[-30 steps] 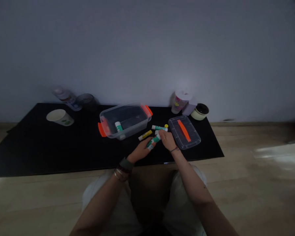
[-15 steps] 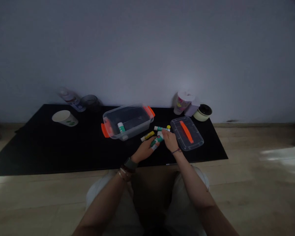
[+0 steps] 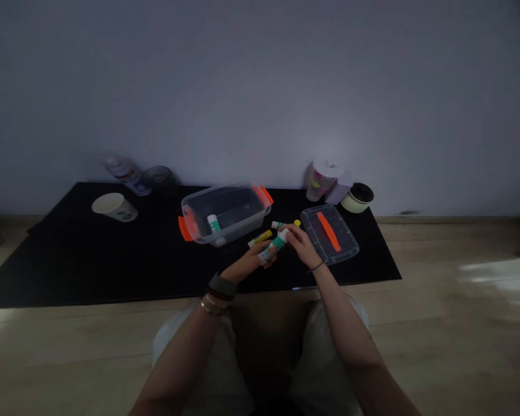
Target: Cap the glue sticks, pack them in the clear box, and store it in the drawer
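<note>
Pinching a glue stick (image 3: 274, 247) between fingers (image 3: 289, 230)

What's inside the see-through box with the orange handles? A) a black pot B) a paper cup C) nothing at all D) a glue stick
D. A white-and-green glue stick shows through the wall of the clear plastic box, lying within it.
</note>
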The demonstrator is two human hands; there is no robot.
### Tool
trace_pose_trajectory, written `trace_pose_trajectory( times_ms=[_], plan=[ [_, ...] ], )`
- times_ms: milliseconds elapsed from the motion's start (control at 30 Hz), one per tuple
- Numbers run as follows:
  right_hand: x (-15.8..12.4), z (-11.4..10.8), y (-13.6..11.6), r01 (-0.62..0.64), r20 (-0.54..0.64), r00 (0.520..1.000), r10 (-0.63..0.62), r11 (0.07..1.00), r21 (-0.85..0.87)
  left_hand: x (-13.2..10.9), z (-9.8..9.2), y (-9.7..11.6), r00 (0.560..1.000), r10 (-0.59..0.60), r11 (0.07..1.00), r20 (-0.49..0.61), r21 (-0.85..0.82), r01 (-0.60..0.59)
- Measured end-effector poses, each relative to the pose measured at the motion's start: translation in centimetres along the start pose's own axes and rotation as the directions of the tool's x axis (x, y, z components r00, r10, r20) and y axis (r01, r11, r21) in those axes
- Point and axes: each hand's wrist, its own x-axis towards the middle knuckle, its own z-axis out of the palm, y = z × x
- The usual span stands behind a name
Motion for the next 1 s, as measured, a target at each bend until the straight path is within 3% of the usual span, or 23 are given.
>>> trace_pose_trajectory(
  times_ms=[100,167,233,333,367,433,533,633,700,767,867,933,1000],
  plan=[
    [0.3,-0.3,0.3,0.013,0.028,1.0,-0.012,0.999,-0.046,0.1,0.1,-0.6,0.992,0.089,0.96,-0.09,0.274,-0.061],
    [0.4,-0.3,0.8,0.015,0.033,0.999,-0.013,0.997,-0.075,0.1,0.2,-1.0,0.967,0.173,0.843,-0.185,0.536,-0.048],
    [0.6,-0.1,1.6,-0.016,0.013,1.0,0.017,0.993,-0.12,0.0,0.4,-1.2,0.945,0.209,0.679,-0.251,0.733,0.044],
    [0.8,0.3,2.5,-0.083,-0.043,0.996,0.076,0.98,-0.179,-0.1,0.5,-1.3,0.934,0.198,0.528,-0.297,0.835,0.154],
    [0.8,0.4,2.7,-0.096,-0.055,0.995,0.087,0.978,-0.187,0.0,0.5,-1.3,0.935,0.197,0.533,-0.294,0.833,0.149],
    [0.9,0.4,2.7,-0.101,-0.07,0.994,0.089,0.976,-0.192,0.1,0.2,-1.3,0.951,0.175,0.636,-0.255,0.767,0.089],
    [0.8,0.4,2.0,-0.065,-0.075,0.996,0.052,0.982,-0.177,0.1,-0.3,-1.3,0.993,0.047,0.879,-0.104,0.477,0.008],
    [0.6,0.3,1.3,-0.02,-0.055,0.998,0.011,0.986,-0.164,0.0,-0.2,-1.3,0.998,-0.04,0.967,0.041,0.254,0.028],
    [0.6,0.4,1.1,-0.012,-0.048,0.999,0.003,0.978,-0.207,-0.1,0.1,-1.3,0.999,-0.02,0.958,0.035,0.287,0.009],
    [0.5,0.5,1.3,-0.03,-0.063,0.998,0.011,0.956,-0.293,-0.2,0.5,-1.2,0.999,0.023,0.89,-0.027,0.455,-0.008],
    [0.5,0.7,1.9,-0.102,-0.139,0.989,0.046,0.898,-0.429,-0.3,1.0,-0.9,0.987,0.085,0.652,-0.137,0.756,0.049],
    [0.5,0.7,2.1,-0.144,-0.186,0.981,0.063,0.872,-0.467,-0.2,1.3,-0.9,0.976,0.116,0.535,-0.187,0.839,0.097],
    [0.5,0.7,2.0,-0.141,-0.191,0.98,0.06,0.884,-0.445,0.0,1.2,-1.0,0.972,0.121,0.573,-0.201,0.814,0.097]
  ],
)
